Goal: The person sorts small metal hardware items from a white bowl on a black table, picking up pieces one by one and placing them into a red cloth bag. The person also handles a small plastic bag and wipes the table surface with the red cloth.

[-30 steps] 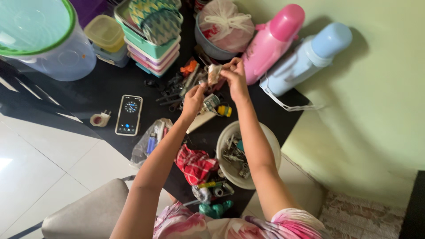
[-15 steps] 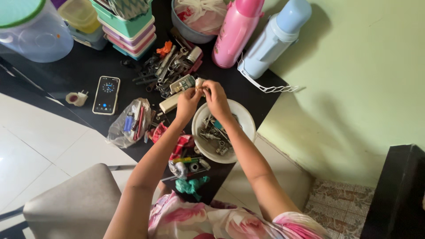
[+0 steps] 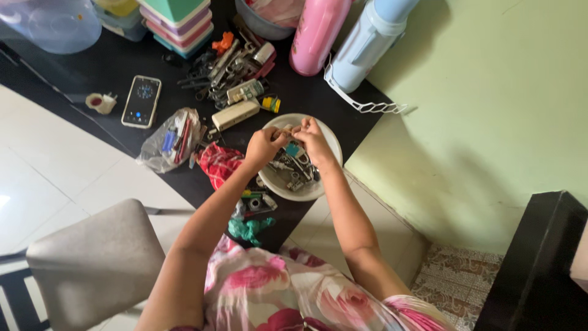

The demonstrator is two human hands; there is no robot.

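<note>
Left hand: my left hand (image 3: pixel 264 146) is over the near-left side of the white bowl (image 3: pixel 331 142), fingers pinched together on a small pale object (image 3: pixel 286 130).
Right hand: my right hand (image 3: pixel 313 138) meets it from the other side, fingertips closed on the same small piece, so both hands hold it between them.
Where the piece is: held just above the bowl's contents, over its far half, not resting in it.
Bowl contents: a jumble of small metal parts, screws or fittings by the look, plus one small teal piece (image 3: pixel 294 149).
Done so far, as I judge: the bowl already has a good heap in it, and the piece is up in my fingers, not lying with the rest.
Left, as I judge: a pile of metal tools (image 3: pixel 228 70) lies on the black table (image 3: pixel 122 67) beyond the bowl, with a cream box (image 3: pixel 236 114), a clear bag of bits (image 3: pixel 169 138), a red checked cloth (image 3: pixel 219 164) and a green lump (image 3: pixel 248 229) close by, all outside the bowl.
Hard to make out: what the pale piece is; my fingers cover most of it.
Cut off: the pink flask (image 3: pixel 315 34), the blue flask (image 3: pixel 366 46) and the stacked containers (image 3: pixel 177 21) run out of the top edge.
Also there: a phone (image 3: pixel 141 100) and a plug adapter (image 3: pixel 100 102) at the table's left, well apart from my hands.
</note>
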